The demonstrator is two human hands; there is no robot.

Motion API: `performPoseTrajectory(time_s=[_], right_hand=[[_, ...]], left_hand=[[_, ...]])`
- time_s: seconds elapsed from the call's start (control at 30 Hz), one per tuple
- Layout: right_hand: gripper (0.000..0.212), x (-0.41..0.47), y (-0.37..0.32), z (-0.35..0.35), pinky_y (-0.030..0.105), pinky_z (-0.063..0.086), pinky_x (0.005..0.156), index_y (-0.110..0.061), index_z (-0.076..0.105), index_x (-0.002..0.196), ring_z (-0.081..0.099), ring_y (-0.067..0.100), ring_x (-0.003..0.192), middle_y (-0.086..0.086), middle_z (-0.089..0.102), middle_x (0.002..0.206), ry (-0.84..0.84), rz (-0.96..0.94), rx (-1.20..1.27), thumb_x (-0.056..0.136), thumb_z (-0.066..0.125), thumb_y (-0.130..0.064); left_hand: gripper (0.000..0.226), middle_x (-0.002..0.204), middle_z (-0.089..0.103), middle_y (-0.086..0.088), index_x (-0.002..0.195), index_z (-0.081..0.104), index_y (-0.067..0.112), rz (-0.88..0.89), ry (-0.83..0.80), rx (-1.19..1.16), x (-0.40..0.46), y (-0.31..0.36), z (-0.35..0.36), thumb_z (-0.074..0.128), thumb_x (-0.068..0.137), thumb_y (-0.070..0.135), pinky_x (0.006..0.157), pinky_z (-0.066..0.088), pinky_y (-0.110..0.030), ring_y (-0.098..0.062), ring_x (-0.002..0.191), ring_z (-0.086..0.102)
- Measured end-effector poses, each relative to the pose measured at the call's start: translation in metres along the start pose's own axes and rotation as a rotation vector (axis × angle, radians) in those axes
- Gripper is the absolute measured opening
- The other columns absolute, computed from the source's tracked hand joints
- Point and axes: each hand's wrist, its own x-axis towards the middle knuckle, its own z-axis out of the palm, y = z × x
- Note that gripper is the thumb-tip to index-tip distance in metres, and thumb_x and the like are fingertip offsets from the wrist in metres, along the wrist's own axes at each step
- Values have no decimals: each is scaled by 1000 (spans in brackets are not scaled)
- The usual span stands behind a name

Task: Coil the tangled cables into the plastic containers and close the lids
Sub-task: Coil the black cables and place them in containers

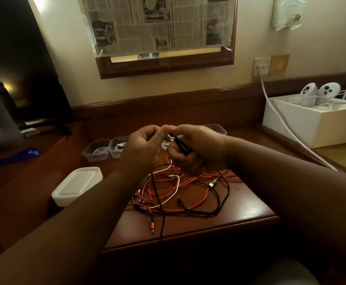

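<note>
Both hands work a black cable above the tangle, mid-frame.

The right hand (196,147) has its grip clenched round a few gathered loops of the black cable (181,146), apparently to keep the coil from springing apart; the left hand (145,145) meets it fingertip to fingertip with fingers curled, seemingly pinching the cable to feed the next turn, though what it holds is hard to tell. The rest hangs down to the tangle of orange, white and black cables (180,192) lying on the tabletop (250,204) just below. Behind the hands, two open plastic containers (97,150) already hold white cable, within easy reach. At lower left sits a lidded container (77,185). A white box (312,120) stands at right.
</note>
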Motion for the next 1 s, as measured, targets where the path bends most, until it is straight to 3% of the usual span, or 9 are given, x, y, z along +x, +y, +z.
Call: performPoseTrajectory(time_s=[0.1,0.23,0.3,0.37,0.47,0.6,0.77,0.9,1.0], right_hand=[[36,-1,-4,15,25,23,45,-14,46,74,29,10,44,-3,31,54,-163,-197,474,98,32,-36],[35,2,-16,24,28,42,61,-13,47,81,47,14,58,0,43,65,128,-490,605,105,30,-33],[34,2,-19,18,31,50,64,-9,51,82,53,20,63,3,50,67,414,-591,253,106,33,-27],[31,-1,-17,7,32,50,64,-7,57,86,56,21,64,0,55,69,707,-598,-558,105,40,-24],[30,-4,-10,-2,28,37,61,-16,56,88,50,11,62,-11,47,68,708,-329,-1423,105,39,-34],[59,-3,-3,3,26,32,50,-16,50,64,38,12,46,-5,43,53,602,19,-805,103,27,-54],[51,-8,-6,3,26,27,45,-10,53,71,34,12,38,-3,37,47,-218,-120,436,98,29,-45],[41,-6,-19,16,27,38,58,-10,56,90,42,13,54,-1,42,62,-12,-470,653,103,26,-33],[40,-2,-19,15,27,44,62,-8,58,101,50,14,63,1,49,70,402,-600,305,107,27,-31]], left_hand=[[34,75,55,-13,73,70,26,-189,10,-245,-6,-9,14,52,101,24,52,33,-29,-23,62,44],[36,54,33,3,70,64,25,-310,-79,-323,-19,-19,30,47,102,20,43,20,-23,-10,47,27],[23,55,29,3,88,68,19,-300,-153,-245,-23,-19,30,49,101,22,42,19,-20,-8,46,25],[22,49,37,9,98,70,12,-236,-180,-23,-23,-16,22,50,101,21,41,27,-16,-5,41,32],[16,60,65,2,94,73,16,-13,-114,309,-18,-9,6,59,97,24,52,46,-20,-6,54,59],[12,49,58,14,85,70,12,45,-14,269,-5,-2,-11,64,94,17,44,37,-10,-1,44,53],[12,53,46,5,80,69,20,-148,8,-243,-6,-13,-7,67,78,32,41,29,-21,-8,45,39],[21,55,37,4,79,74,28,-210,-57,-213,-21,-20,9,58,93,29,41,26,-20,-7,46,31],[24,49,43,12,96,76,30,-159,-96,6,-27,-16,14,53,100,25,44,30,-14,-1,43,36]])
